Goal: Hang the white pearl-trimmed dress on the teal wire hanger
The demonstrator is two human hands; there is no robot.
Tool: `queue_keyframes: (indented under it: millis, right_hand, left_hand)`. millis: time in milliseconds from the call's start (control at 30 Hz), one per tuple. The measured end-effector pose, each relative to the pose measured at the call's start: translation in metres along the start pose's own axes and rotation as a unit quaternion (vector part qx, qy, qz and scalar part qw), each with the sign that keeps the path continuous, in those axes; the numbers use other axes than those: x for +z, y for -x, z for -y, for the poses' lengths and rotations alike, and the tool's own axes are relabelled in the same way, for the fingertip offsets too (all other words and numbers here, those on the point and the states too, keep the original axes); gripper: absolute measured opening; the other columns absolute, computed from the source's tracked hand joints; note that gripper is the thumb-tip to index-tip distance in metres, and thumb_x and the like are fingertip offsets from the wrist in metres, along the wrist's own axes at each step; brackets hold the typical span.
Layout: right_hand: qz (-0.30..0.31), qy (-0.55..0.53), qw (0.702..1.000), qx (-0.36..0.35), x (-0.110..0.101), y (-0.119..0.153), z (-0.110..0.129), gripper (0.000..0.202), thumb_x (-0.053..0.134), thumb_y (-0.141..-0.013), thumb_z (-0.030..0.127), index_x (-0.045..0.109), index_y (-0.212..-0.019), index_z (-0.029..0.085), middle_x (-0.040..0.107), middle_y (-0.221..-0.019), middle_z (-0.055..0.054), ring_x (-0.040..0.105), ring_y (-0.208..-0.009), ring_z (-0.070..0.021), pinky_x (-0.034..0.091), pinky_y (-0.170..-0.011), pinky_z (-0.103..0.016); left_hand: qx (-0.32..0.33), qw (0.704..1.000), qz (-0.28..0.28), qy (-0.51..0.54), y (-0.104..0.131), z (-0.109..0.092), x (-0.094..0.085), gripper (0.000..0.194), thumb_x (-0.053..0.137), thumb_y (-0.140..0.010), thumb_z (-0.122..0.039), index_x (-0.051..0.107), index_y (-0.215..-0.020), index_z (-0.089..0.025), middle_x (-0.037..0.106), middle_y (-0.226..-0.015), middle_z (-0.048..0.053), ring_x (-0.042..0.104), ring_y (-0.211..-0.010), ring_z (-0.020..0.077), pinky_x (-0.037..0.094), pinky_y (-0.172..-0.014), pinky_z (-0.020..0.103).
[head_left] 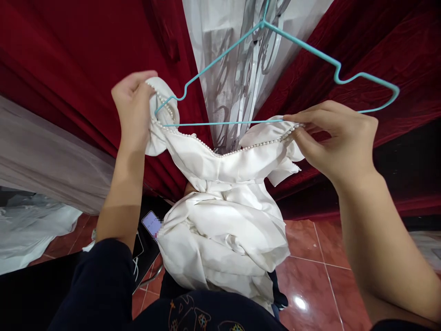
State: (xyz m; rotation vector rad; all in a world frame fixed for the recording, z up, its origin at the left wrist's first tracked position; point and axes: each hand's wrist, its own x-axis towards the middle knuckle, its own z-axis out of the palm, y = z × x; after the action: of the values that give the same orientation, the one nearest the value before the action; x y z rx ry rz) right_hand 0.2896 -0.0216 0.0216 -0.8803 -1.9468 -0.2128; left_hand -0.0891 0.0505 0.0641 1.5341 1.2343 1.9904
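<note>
A white dress (220,216) with a pearl-beaded neckline is spread in front of me, its skirt gathered over my lap. My left hand (132,103) grips its left puffed sleeve (156,138), with that end of the light blue hanger (299,42) inside the sleeve opening. At the other shoulder, my right hand (339,138) pinches the beaded edge of the dress close to the hanger's bottom bar. The hanger's right end sticks out above that hand, outside the dress. Its hook runs out of the top of the view.
Dark red curtains (103,41) and a white drape hang ahead, with a pale metal frame (253,78) between them. A lit phone (151,224) and a white cable lie on a black surface at left. White fabric (37,225) rests near the red tiled floor (310,276).
</note>
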Motion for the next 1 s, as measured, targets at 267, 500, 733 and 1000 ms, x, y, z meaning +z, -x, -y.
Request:
queue_keyframes:
  millis: [267, 500, 733, 1000]
  right_hand:
    - [-0.018, 0.024, 1.0, 0.005, -0.001, 0.002, 0.004, 0.021, 0.064, -0.09, 0.009, 0.08, -0.103, 0.015, 0.075, -0.092, -0.003, 0.063, -0.069, -0.0079, 0.05, -0.059, -0.022]
    - [-0.021, 0.024, 0.999, 0.021, 0.002, 0.002, 0.005, 0.023, 0.062, -0.088, 0.009, 0.08, -0.101, 0.015, 0.074, -0.089, -0.002, 0.061, -0.066, -0.007, 0.048, -0.058, -0.022]
    - [-0.018, 0.015, 0.999, 0.041, 0.004, 0.003, 0.007, 0.026, 0.061, -0.087, 0.012, 0.081, -0.103, 0.018, 0.074, -0.091, -0.002, 0.061, -0.066, -0.0093, 0.049, -0.059, -0.025]
    - [-0.02, -0.003, 0.998, 0.058, 0.013, 0.002, 0.011, 0.027, 0.06, -0.087, 0.012, 0.082, -0.102, 0.016, 0.074, -0.089, -0.003, 0.061, -0.066, -0.0084, 0.05, -0.061, -0.024]
  left_hand:
    - [0.032, 0.976, 0.211, 0.031, 0.003, -0.002, 0.044, 0.037, 0.079, -0.091, -0.044, 0.063, -0.123, -0.034, 0.065, -0.082, 0.002, 0.067, -0.085, 0.0241, 0.055, -0.081, 0.039]
    - [0.176, 0.968, 0.071, -0.163, 0.031, -0.001, 0.018, 0.033, 0.082, -0.081, -0.009, 0.062, -0.102, -0.025, 0.064, -0.101, 0.002, 0.057, -0.094, 0.0194, 0.047, -0.088, 0.037]
    - [0.136, 0.951, 0.105, -0.258, 0.012, 0.008, -0.001, 0.038, 0.096, -0.068, -0.008, 0.063, -0.083, -0.02, 0.056, -0.07, -0.007, 0.052, -0.064, 0.0076, 0.041, -0.056, 0.029]
    - [0.341, 0.908, 0.102, -0.219, 0.037, -0.023, 0.032, 0.022, 0.078, -0.099, -0.046, 0.069, -0.114, -0.031, 0.066, -0.111, 0.003, 0.064, -0.103, 0.02, 0.059, -0.089, 0.043]
